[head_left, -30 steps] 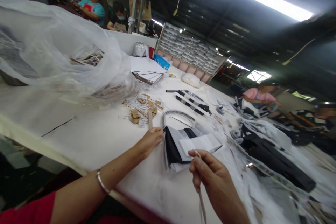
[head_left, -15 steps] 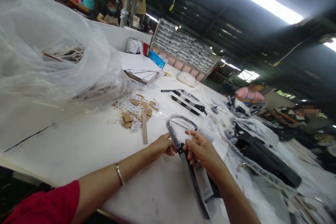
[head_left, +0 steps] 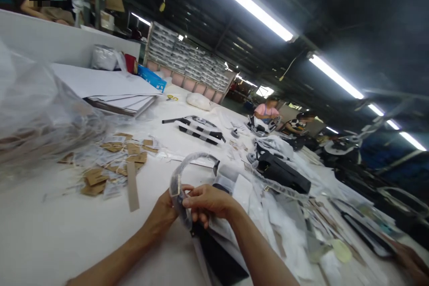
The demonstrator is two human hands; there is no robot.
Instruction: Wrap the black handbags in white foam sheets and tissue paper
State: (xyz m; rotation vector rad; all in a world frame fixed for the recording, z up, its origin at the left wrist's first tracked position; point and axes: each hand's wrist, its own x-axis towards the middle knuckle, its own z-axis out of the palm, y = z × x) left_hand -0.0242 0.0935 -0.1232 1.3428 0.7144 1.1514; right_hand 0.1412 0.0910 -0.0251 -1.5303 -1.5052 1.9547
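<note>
A black bag (head_left: 219, 250) stands tilted on the white table, its curved handle (head_left: 178, 174) wrapped in clear plastic. My left hand (head_left: 166, 205) is closed around the handle's near side, with some of its fingers hidden behind it. My right hand (head_left: 209, 201) is closed too, thumb and forefinger pinching at the same part of the handle. A thin pale loop shows at the pinch; I cannot tell exactly what it is. To the left of my hands lies a pile of brown paper tags (head_left: 95, 178) with strings, beside a flat tan strip (head_left: 132, 187).
A plastic sack (head_left: 36, 103) and stacked white sheets (head_left: 110, 94) are on the left. Further back lie black straps (head_left: 201, 132) and yellow-handled scissors (head_left: 172, 97). Another wrapped black bag (head_left: 283, 172) is at right. Another person's hand (head_left: 410, 259) reaches in at lower right.
The view has swung right and closer to the table. My right hand has moved from beside the handle onto it, and both hands now meet at the handle's near side.
</note>
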